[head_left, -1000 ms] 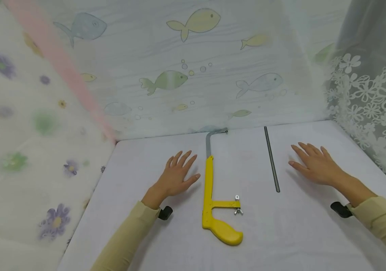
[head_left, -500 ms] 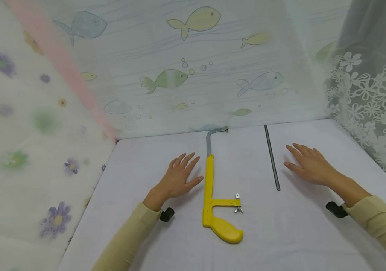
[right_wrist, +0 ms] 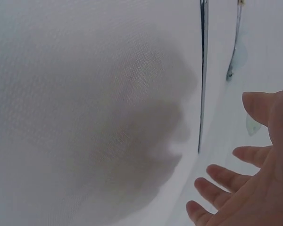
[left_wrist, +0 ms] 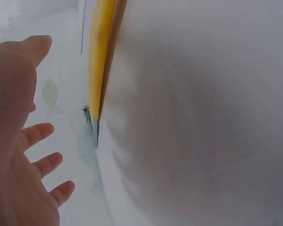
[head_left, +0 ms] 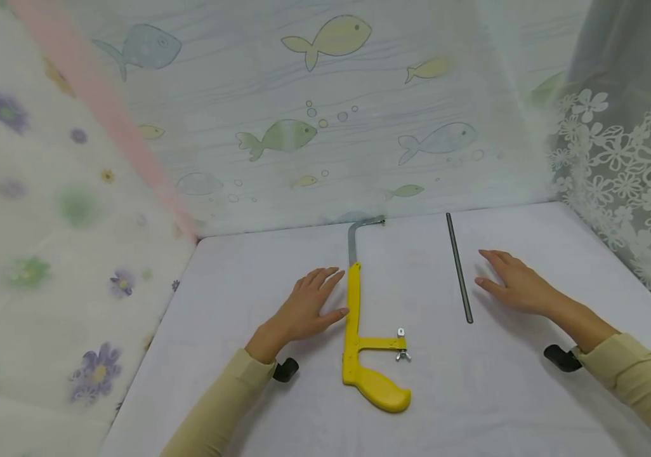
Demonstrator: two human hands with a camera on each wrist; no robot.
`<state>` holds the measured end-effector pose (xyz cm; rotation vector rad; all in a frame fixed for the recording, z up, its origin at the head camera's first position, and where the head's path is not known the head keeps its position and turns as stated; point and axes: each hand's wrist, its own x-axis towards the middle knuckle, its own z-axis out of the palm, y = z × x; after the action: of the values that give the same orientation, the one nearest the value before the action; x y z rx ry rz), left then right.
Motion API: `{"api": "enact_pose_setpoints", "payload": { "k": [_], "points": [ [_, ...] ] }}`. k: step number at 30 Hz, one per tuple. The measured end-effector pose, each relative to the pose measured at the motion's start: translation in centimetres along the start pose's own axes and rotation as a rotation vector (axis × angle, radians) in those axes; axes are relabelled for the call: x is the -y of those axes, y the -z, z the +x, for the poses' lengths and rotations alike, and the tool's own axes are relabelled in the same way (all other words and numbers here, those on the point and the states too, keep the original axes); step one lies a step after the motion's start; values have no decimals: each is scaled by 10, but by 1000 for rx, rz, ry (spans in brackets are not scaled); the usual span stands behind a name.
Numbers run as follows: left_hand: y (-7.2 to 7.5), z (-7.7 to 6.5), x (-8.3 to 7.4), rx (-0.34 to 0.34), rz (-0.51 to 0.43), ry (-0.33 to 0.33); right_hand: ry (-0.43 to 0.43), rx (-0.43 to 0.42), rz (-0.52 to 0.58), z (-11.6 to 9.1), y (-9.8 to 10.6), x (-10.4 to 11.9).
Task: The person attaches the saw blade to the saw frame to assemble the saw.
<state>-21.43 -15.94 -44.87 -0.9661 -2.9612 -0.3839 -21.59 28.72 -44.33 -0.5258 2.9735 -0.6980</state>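
Observation:
A hacksaw frame (head_left: pixel 352 317) with a yellow body and handle lies flat on the white table, its grey bent end pointing away from me. No blade spans it. To its right lies a thin dark grey strip (head_left: pixel 459 270), perhaps a hacksaw blade. My left hand (head_left: pixel 305 308) hovers just left of the yellow frame, fingers spread, thumb tip at its edge; I cannot tell whether it touches. My right hand (head_left: pixel 516 285) hovers to the right of the strip, apart from it, fingers extended and holding nothing. Both wrist views show loose fingers above the cloth.
White cloth covers the table (head_left: pixel 428 406). A fish-print curtain (head_left: pixel 360 158) closes off the back edge, a flowered curtain (head_left: pixel 46 304) the left side, and a lace curtain (head_left: pixel 645 158) the right. A small wing nut (head_left: pixel 403 356) sits on the frame's crosspiece.
My left hand has drifted right and slightly nearer to me, toward the yellow frame. My right hand has moved a little left, toward the grey strip. The frame and strip have stayed in place.

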Motion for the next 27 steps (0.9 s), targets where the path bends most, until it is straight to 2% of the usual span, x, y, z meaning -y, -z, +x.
{"api": "enact_pose_setpoints", "payload": {
  "k": [12, 27],
  "points": [
    [-5, 2, -7, -14, -29, -44, -11, 7, 83, 2, 0, 1],
    [-3, 9, -25, 89, -99, -23, -74, -28, 161, 9, -1, 10]
  ]
}}
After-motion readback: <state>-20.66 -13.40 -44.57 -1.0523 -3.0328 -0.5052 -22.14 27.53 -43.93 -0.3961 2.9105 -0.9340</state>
